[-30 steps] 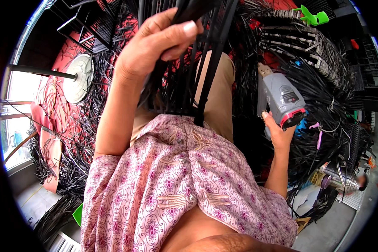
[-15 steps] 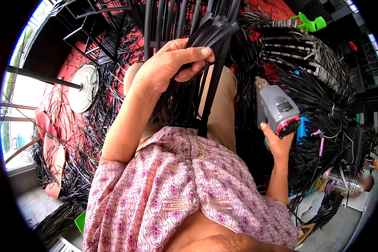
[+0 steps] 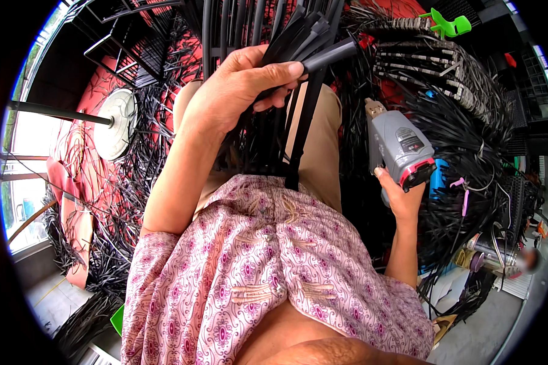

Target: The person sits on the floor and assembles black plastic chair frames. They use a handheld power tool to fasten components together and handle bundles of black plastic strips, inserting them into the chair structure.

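Strips are sliding further down into the picture than they were 1 second ago: the left hand [image 3: 237,91], which was up near the top edge then, is now lower and more central, and the bundle of black strips [image 3: 304,55] it grips is fanning out past the fingertips. Its thumb and fingers are clamping the flat bands together, with 1 long strip hanging down across the beige lap [image 3: 319,152] toward the pink patterned shirt [image 3: 268,267]. To me that reads as the bundle being drawn in and gathered for working, not let go.

Meanwhile the right hand [image 3: 402,198] is closing around the handle of a grey power tool [image 3: 399,149] with a red and black end, its nozzle pointing up; it is sitting a little lower and nearer the body than before, well apart from the bundle.

Looking at the strips themselves, they are appearing flat, narrow, glossy black and stiff enough to hold a gentle curve. Many more are lying in heaps all around, over a red surface [image 3: 79,158] on the left beside a round white disc [image 3: 115,125].
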### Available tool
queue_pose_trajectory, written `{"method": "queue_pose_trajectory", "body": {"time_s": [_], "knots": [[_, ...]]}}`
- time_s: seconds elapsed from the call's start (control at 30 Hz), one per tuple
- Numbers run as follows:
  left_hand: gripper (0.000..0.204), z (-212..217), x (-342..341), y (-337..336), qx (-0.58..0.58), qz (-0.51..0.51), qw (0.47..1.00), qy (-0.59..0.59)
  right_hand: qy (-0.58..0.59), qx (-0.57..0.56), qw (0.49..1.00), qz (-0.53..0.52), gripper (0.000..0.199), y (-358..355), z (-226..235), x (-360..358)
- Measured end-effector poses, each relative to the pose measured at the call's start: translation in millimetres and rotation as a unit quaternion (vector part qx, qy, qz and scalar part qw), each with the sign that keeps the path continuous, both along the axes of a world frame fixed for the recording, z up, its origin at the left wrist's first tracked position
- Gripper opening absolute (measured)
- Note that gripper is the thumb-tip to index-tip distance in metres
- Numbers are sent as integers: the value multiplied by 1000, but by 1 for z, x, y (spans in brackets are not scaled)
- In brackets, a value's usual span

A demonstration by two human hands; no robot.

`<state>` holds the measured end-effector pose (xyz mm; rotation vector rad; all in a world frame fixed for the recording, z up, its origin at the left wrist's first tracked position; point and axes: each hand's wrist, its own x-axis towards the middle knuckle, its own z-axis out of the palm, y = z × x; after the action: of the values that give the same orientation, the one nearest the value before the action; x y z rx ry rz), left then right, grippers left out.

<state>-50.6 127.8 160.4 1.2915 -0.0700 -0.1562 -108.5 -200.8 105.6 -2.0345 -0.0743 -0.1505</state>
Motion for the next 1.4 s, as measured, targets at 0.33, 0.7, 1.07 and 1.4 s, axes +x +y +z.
{"method": "queue_pose_trajectory", "body": {"time_s": [0.33, 0.7, 1.07, 1.4], "knots": [[21, -1, 0, 7, 81, 17, 996, -14, -20, -16, 1000, 6, 34, 1, -5, 0], [21, -19, 13, 6, 262, 131, 949, -115, -59, -81, 993, 65, 35, -16, -19, -3], [24, -20, 14, -5, 337, 194, 914, -120, -162, -172, 954, 185, 62, 17, 22, 28], [23, -22, 14, -4, 347, 180, 912, -121, -223, -199, 922, 245, 64, 31, 32, 43]]}}
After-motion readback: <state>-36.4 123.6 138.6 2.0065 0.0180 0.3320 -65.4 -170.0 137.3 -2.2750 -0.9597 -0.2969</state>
